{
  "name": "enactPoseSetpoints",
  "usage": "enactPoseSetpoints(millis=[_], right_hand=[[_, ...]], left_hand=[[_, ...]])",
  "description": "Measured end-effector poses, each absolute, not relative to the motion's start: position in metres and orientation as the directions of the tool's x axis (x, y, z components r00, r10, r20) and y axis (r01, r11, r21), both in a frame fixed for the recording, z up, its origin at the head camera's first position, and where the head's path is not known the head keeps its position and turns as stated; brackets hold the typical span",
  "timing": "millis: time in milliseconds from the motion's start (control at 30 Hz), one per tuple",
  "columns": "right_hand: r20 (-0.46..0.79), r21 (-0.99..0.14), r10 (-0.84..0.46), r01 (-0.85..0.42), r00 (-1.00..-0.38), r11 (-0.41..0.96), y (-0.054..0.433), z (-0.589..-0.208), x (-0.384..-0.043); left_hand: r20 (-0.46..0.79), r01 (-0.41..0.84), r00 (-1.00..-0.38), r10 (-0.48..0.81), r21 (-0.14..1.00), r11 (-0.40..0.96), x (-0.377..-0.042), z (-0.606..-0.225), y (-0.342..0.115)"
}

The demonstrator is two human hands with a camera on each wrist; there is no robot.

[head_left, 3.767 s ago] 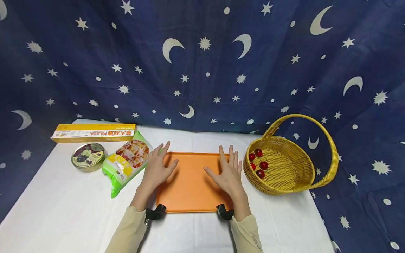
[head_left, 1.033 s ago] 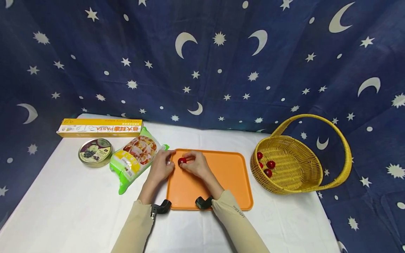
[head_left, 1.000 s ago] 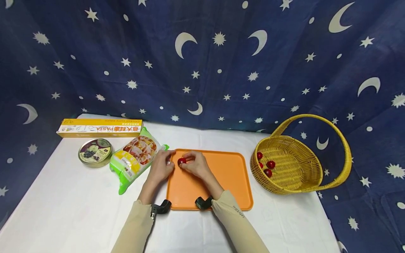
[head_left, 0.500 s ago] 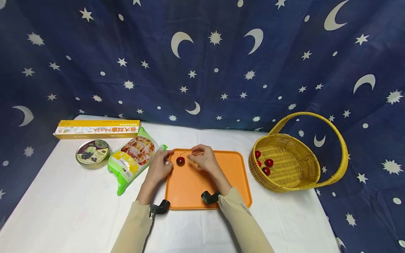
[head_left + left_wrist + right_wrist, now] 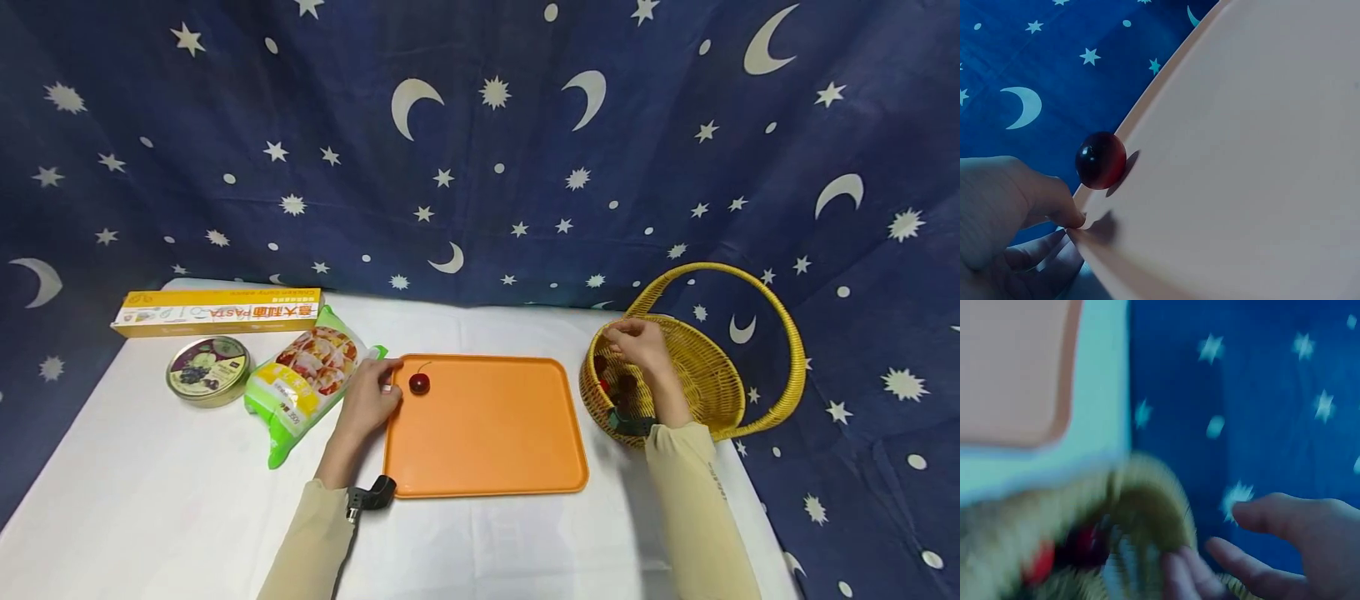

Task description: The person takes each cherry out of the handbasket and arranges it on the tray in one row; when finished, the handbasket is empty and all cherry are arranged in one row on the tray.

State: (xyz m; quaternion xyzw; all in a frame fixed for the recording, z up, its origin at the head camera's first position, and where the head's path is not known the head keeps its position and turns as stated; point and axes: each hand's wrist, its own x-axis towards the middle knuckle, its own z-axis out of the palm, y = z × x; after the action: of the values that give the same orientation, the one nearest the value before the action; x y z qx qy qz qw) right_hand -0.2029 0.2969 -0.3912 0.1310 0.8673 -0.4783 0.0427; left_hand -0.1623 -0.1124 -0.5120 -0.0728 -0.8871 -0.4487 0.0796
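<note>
A dark red cherry (image 5: 419,383) with a thin stem sits near the far left corner of the orange tray (image 5: 487,433). My left hand (image 5: 367,400) pinches the tray's left rim close by; in the left wrist view its thumb (image 5: 1063,203) is on top of the rim and the fingers are beneath. Over the left part of the yellow wicker basket (image 5: 712,358) is my right hand (image 5: 642,348), fingers loosely bent with nothing between them. Several cherries, one bright red cherry (image 5: 604,385) among them, lie in the basket, partly hidden under that hand.
Left of the tray lies a green food bag (image 5: 307,379), beside a round tin (image 5: 208,371). A yellow pasta box (image 5: 217,312) is behind them. The basket's tall handle (image 5: 787,350) arches up at the right, and a dark blue star-patterned cloth (image 5: 480,208) hangs behind the table.
My right hand has let go of the cherry on the tray and moved right to the basket. The left hand has stayed at the tray's left rim.
</note>
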Motion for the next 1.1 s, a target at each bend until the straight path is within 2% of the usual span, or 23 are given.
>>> enactPoseSetpoints(millis=[133,300,567,733,1100], right_hand=[[-0.371,-0.722,0.095,0.352,-0.924,0.595,0.319,-0.397,-0.212],[-0.502,-0.666,-0.008,0.381,-0.865,0.641,0.323,-0.406,-0.225],[-0.641,-0.588,-0.015,0.479,-0.767,0.652,0.329,-0.412,-0.238],[-0.675,-0.583,-0.037,0.501,-0.737,0.64,0.335,-0.414,-0.241],[-0.667,-0.597,-0.014,0.523,-0.745,0.608,0.335,-0.42,-0.247]], left_hand=[[0.215,0.206,-0.975,0.056,0.779,0.592,-0.163,-0.516,-0.115],[0.214,0.202,-0.976,0.05,0.786,0.584,-0.161,-0.519,-0.114],[0.213,0.202,-0.976,0.051,0.789,0.58,-0.159,-0.518,-0.112],[0.209,0.199,-0.977,0.051,0.787,0.583,-0.16,-0.517,-0.11],[0.205,0.189,-0.978,0.04,0.783,0.593,-0.162,-0.513,-0.112]])
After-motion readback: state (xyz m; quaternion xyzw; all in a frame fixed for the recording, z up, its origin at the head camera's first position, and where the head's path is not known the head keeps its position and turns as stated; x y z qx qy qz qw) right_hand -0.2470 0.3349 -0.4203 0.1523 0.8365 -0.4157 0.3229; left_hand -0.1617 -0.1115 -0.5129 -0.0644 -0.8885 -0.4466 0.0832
